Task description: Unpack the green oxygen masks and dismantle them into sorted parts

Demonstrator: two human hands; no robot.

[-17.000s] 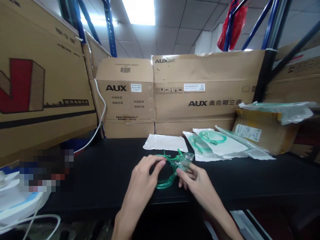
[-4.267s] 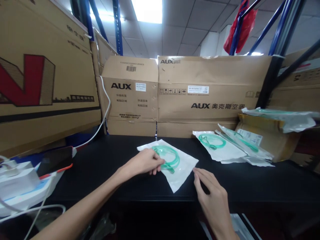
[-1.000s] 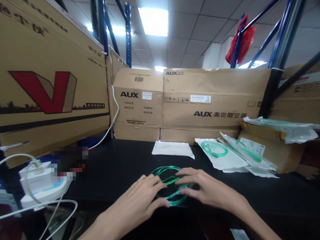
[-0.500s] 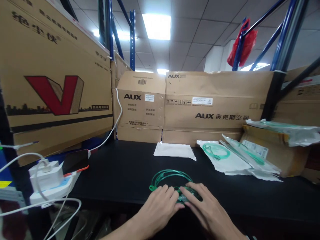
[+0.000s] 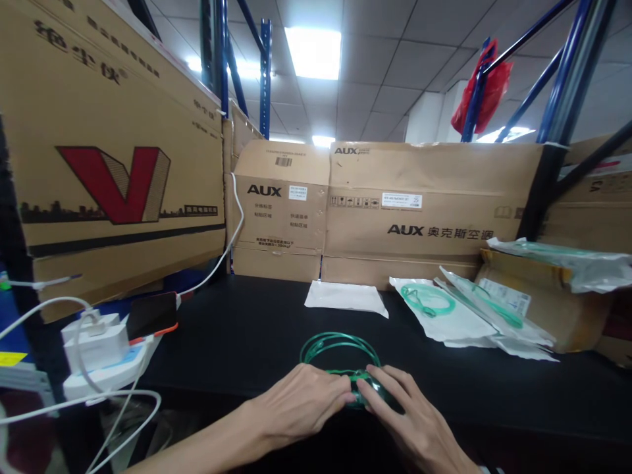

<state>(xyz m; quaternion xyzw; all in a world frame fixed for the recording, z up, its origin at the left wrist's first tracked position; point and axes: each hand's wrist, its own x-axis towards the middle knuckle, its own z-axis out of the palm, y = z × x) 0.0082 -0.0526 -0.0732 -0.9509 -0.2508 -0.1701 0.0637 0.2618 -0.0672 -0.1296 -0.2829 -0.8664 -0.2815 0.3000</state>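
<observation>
Currently I log 1 green tubing coil (image 5: 340, 335) out of any wrapping, lying on the black tabletop (image 5: 237, 336) close to its front edge, its near side hidden by the hands. On progress, I judge the unwrapped state complete, while the arrangement looks unfinished: a clear part (image 5: 376, 388) sits at the coil's near side, between both hands. The left hand (image 5: 306, 398) has its fingers drawn together beside that part; what they pinch, if anything, I cannot tell. The right hand (image 5: 412, 411) lies over the part with fingers slightly spread; its grip I cannot confirm. Behind the coil, and apart from it, 1 white pouch (image 5: 347, 297) lies flat; its contents, if any, are not visible. Several pouches with green tubing (image 5: 467, 326) overlap at the right rear, beside a carton (image 5: 557, 283). Regarding clearance, I find bare surface left of the coil, as far as the phone (image 5: 152, 316) and power strip (image 5: 99, 378). Cardboard panels (image 5: 409, 257) bound the rear. I rate the front edge the tightest limit, since both wrists extend past it.
</observation>
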